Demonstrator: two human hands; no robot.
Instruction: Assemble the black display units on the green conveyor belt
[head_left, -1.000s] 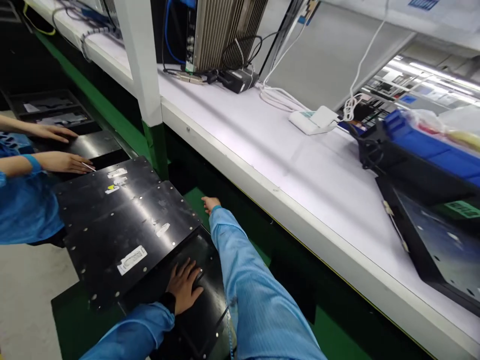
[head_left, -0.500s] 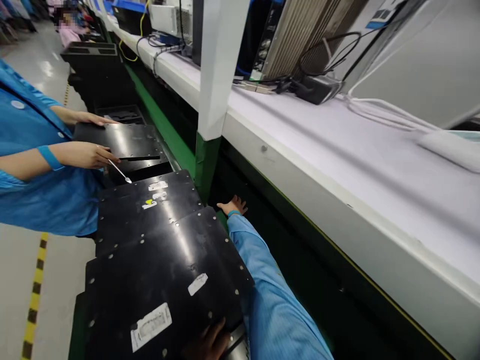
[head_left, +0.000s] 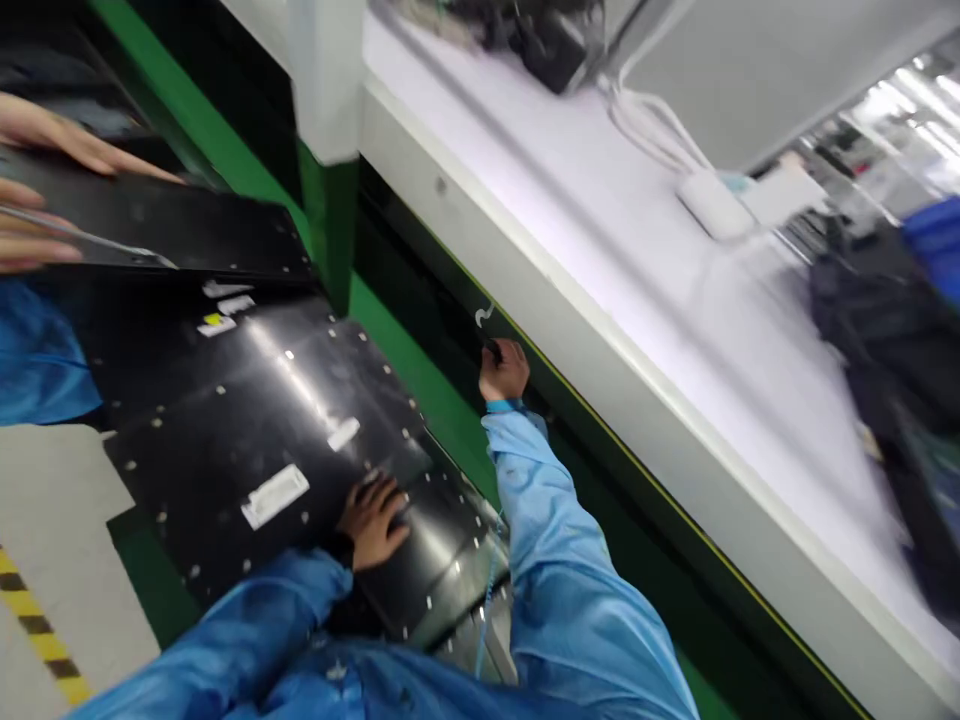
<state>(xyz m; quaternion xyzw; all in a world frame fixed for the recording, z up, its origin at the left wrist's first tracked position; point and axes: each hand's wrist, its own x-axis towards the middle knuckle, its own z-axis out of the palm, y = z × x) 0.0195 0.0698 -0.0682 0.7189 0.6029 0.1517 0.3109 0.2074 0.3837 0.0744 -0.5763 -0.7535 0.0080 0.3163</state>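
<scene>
the black panel (head_left: pixel 247 420) is lying flat on the green conveyor frame (head_left: pixel 420 385) below the desk (head_left: pixel 600 290). its long axis is running from near right to far left, and its face with the white label (head_left: pixel 274 495) is pointing up. the left hand (head_left: pixel 373 520) is resting palm-down on its near end, fingers spread. the right hand (head_left: pixel 504 370) is reaching forward on a stretched arm to the dark strip under the desk edge, fingers curling in; whether they are pinching anything cannot be told. at far left a co-worker's hand (head_left: pixel 67 145) is lying on a second panel (head_left: pixel 187 225).
</scene>
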